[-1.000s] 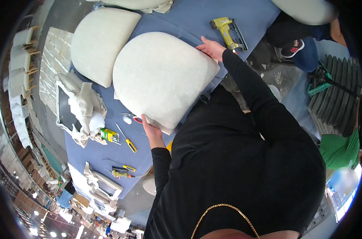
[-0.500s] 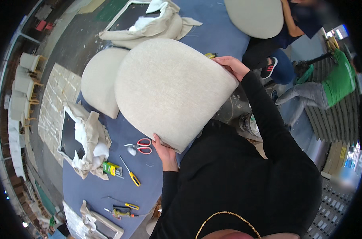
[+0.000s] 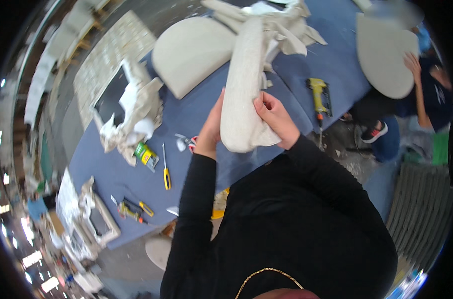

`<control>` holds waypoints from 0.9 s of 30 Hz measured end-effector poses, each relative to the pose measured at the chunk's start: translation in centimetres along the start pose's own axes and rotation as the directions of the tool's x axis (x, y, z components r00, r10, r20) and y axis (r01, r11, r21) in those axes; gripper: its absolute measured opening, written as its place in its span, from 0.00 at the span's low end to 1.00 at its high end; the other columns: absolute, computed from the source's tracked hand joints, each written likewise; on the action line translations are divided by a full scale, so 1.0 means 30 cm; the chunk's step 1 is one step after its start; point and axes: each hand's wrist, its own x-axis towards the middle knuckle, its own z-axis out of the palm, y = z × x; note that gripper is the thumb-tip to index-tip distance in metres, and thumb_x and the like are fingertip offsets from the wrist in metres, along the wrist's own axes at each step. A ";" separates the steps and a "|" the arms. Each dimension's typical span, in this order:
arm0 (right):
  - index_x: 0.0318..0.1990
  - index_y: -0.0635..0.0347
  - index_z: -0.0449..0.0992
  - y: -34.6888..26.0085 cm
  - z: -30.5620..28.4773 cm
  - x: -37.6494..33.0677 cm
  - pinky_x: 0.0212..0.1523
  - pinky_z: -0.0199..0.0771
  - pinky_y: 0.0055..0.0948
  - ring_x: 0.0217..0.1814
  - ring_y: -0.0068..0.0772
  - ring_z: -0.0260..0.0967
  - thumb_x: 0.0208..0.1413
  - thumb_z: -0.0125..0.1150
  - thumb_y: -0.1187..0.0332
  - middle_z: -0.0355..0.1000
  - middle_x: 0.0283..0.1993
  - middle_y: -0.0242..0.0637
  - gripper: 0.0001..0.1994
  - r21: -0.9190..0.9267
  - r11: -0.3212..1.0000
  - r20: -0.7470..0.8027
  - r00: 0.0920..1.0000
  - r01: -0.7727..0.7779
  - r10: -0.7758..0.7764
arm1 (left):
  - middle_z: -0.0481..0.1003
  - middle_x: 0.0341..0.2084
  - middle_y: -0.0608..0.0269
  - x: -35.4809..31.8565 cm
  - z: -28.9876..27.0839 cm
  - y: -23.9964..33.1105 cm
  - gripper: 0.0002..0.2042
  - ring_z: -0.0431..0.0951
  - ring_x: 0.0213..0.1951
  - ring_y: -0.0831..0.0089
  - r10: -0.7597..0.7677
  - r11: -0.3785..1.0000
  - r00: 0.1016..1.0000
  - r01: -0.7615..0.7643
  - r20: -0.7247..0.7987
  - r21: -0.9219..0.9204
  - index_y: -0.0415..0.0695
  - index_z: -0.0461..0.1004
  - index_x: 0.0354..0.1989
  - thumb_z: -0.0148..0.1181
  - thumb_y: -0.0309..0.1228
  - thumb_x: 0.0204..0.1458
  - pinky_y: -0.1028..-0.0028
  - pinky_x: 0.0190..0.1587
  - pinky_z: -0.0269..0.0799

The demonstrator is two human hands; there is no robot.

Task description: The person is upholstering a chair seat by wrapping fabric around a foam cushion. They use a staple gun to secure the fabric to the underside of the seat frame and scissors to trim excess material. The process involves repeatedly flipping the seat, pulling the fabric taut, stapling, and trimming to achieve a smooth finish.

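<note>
A beige upholstered seat cushion (image 3: 241,99) is turned on its edge in front of me, its thick fabric-covered side facing up. My left hand (image 3: 211,130) presses against its left face, with the fingers partly hidden behind it. My right hand (image 3: 277,119) grips the right side, thumb near the edge, where loose fabric hangs at the lower corner. Another beige seat cushion (image 3: 194,52) lies flat on the blue-covered table beyond. Red-handled scissors (image 3: 192,144) lie beside my left hand, partly covered by it.
On the table (image 3: 137,184) are a yellow-handled screwdriver (image 3: 166,174), a green-yellow pack (image 3: 146,155), a yellow staple gun (image 3: 318,97), another tool (image 3: 130,212) and part-covered seats (image 3: 129,107). At right, a person (image 3: 431,89) holds another cushion (image 3: 386,57).
The cushion has swung from lying face up to standing on its edge. My right hand has come down and inward, and the view has shifted, bringing the staple gun into full sight.
</note>
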 end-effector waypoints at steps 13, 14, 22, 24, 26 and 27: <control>0.29 0.54 0.68 0.247 0.242 0.260 0.33 0.76 0.23 0.32 0.18 0.78 0.64 0.79 0.66 0.77 0.29 0.30 0.20 0.117 0.987 0.360 0.931 -0.114 0.065 | 0.76 0.66 0.39 -0.261 0.026 0.553 0.31 0.76 0.66 0.38 0.414 0.083 0.900 0.108 -0.133 0.991 0.51 0.59 0.82 0.39 0.55 0.78 0.55 0.69 0.70; 0.29 0.55 0.69 0.254 0.234 0.268 0.34 0.76 0.23 0.34 0.18 0.78 0.64 0.79 0.66 0.78 0.31 0.30 0.19 0.134 0.984 0.400 0.915 -0.119 0.056 | 0.77 0.65 0.38 -0.270 0.050 0.547 0.30 0.76 0.65 0.37 0.444 0.018 0.890 0.106 -0.103 0.994 0.51 0.59 0.82 0.39 0.53 0.78 0.54 0.68 0.71; 0.54 0.61 0.82 0.411 -0.555 0.398 0.61 0.75 0.33 0.57 0.33 0.78 0.62 0.74 0.65 0.83 0.53 0.38 0.16 -0.385 0.919 0.043 0.996 0.087 -0.076 | 0.77 0.64 0.42 -0.262 0.165 0.538 0.37 0.79 0.60 0.37 0.427 -0.286 0.902 0.209 -0.072 0.935 0.64 0.49 0.86 0.58 0.46 0.72 0.49 0.63 0.76; 0.52 0.58 0.82 0.379 -0.891 0.325 0.71 0.66 0.43 0.67 0.52 0.71 0.51 0.73 0.71 0.79 0.56 0.46 0.19 -0.950 0.287 -0.066 0.827 0.118 -0.558 | 0.77 0.65 0.42 -0.275 0.172 0.539 0.39 0.79 0.61 0.36 0.424 -0.262 0.899 0.236 -0.108 0.936 0.65 0.48 0.86 0.60 0.48 0.70 0.50 0.64 0.75; 0.61 0.56 0.76 0.400 -1.193 0.273 0.71 0.66 0.49 0.67 0.58 0.69 0.48 0.70 0.78 0.75 0.60 0.50 0.28 -0.971 0.221 -0.213 0.743 -0.090 -0.635 | 0.76 0.67 0.42 -0.268 0.144 0.533 0.44 0.78 0.64 0.36 0.430 -0.248 0.900 0.198 -0.076 0.948 0.64 0.47 0.86 0.66 0.51 0.66 0.50 0.67 0.74; 0.65 0.56 0.73 0.384 -1.202 0.250 0.72 0.66 0.52 0.67 0.60 0.69 0.48 0.69 0.81 0.73 0.61 0.51 0.32 -0.941 0.277 -0.329 0.720 -0.195 -0.611 | 0.75 0.68 0.42 -0.265 0.139 0.537 0.45 0.77 0.65 0.36 0.445 -0.222 0.894 0.167 -0.053 0.961 0.63 0.47 0.86 0.66 0.51 0.65 0.50 0.67 0.73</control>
